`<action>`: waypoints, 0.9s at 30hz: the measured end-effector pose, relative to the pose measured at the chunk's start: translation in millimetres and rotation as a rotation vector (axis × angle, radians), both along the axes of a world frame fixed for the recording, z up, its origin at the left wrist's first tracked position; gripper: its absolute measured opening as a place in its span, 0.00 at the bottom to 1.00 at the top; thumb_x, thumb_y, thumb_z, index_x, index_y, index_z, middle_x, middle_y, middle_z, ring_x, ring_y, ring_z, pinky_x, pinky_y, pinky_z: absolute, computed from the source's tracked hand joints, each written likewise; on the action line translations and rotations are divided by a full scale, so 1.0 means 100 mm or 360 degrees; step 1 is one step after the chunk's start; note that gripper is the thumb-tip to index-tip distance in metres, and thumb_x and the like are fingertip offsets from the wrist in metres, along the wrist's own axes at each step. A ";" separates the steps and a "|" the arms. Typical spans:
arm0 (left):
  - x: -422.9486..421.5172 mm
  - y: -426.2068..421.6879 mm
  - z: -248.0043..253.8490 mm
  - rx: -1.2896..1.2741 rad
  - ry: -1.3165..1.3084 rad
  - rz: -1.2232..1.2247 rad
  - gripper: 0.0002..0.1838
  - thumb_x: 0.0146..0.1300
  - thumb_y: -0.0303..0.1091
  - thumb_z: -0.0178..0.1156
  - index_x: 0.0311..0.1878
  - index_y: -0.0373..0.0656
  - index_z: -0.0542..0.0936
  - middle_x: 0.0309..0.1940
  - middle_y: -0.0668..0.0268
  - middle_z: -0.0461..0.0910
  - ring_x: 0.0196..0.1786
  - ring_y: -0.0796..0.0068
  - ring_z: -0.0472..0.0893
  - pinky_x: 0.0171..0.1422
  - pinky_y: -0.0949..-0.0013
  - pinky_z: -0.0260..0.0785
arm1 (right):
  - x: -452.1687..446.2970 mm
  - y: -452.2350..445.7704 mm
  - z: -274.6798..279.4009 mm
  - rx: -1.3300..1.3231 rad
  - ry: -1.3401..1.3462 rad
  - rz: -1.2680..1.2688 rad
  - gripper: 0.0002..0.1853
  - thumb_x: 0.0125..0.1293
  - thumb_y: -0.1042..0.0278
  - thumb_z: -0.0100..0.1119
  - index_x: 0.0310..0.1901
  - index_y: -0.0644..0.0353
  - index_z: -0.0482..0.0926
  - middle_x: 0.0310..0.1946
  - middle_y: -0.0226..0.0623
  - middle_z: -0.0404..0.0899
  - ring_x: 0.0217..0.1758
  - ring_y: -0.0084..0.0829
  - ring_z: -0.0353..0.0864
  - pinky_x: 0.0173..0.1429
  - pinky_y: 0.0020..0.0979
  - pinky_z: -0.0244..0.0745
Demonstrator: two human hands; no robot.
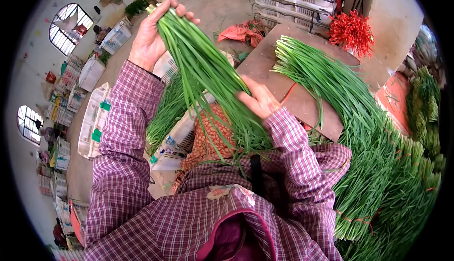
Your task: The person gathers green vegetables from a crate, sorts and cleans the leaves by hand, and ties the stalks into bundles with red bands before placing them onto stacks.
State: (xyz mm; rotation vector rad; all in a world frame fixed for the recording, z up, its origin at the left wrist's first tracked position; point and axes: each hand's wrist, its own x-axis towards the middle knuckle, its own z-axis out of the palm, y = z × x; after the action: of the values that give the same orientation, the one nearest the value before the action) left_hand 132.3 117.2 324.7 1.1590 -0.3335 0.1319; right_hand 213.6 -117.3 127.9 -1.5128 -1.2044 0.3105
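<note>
My left hand is raised at upper left, its fingers wrapped round a bunch of garlic chives near the pale stem ends. The long green leaves slant down to the right and hang loose over my lap. Against the leaves' right side, about midway down, lies my right hand, thumb and fingers apart; its fingertips are slightly blurred. To its right, a pile of garlic chives rests on a brown board with the pale ends facing up and left.
Tied chive bundles are heaped at my right. Red ties hang by stacked white crates. In front of me stands a white crate with chives and a patterned cloth. Another white crate lies left.
</note>
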 end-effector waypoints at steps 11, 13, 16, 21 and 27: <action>-0.12 0.13 -0.10 -0.0142 -0.0215 0.0000 0.12 0.77 0.41 0.43 0.41 0.44 0.70 0.30 0.70 0.65 0.41 0.69 0.71 0.66 0.53 0.66 | 0.03 -1.13 0.51 0.0113 0.0079 -0.0058 0.38 0.55 0.53 0.73 0.64 0.58 0.70 0.55 0.44 0.76 0.62 0.39 0.73 0.67 0.38 0.67; -0.08 0.10 -0.13 -0.0118 -0.0226 -0.0040 0.12 0.76 0.42 0.47 0.41 0.44 0.72 0.31 0.68 0.71 0.42 0.66 0.76 0.65 0.50 0.68 | -0.15 -1.03 0.71 0.0485 0.0530 -0.0060 0.20 0.59 0.66 0.69 0.52 0.61 0.78 0.45 0.37 0.80 0.47 0.28 0.80 0.55 0.31 0.75; -0.06 0.02 -0.15 -0.0135 -0.0212 -0.0063 0.12 0.76 0.42 0.47 0.42 0.45 0.72 0.31 0.68 0.71 0.42 0.66 0.76 0.65 0.50 0.68 | -0.32 -0.78 0.81 0.0443 -0.0169 -0.0418 0.10 0.59 0.73 0.66 0.42 0.62 0.80 0.34 0.36 0.82 0.37 0.28 0.82 0.44 0.29 0.78; -0.06 -0.11 -0.15 -0.0117 -0.0218 -0.0065 0.13 0.78 0.41 0.42 0.41 0.44 0.70 0.31 0.69 0.65 0.41 0.68 0.71 0.65 0.52 0.66 | -0.51 -0.38 0.72 0.0320 -0.0612 -0.0866 0.10 0.59 0.64 0.65 0.41 0.56 0.80 0.31 0.35 0.80 0.35 0.41 0.82 0.37 0.42 0.75; -0.07 -0.15 -0.16 -0.0099 -0.0227 -0.0087 0.13 0.78 0.41 0.42 0.42 0.44 0.70 0.31 0.69 0.65 0.41 0.69 0.71 0.64 0.53 0.68 | -0.48 -0.33 0.64 0.0215 -0.0684 -0.0912 0.10 0.59 0.64 0.66 0.37 0.58 0.78 0.29 0.37 0.80 0.31 0.42 0.81 0.33 0.40 0.74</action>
State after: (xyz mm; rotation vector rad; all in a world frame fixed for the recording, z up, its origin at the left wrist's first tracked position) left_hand 125.3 101.7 309.0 1.0807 -0.4838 0.1761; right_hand 165.4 -149.8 191.5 -1.7778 -1.0263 -0.4896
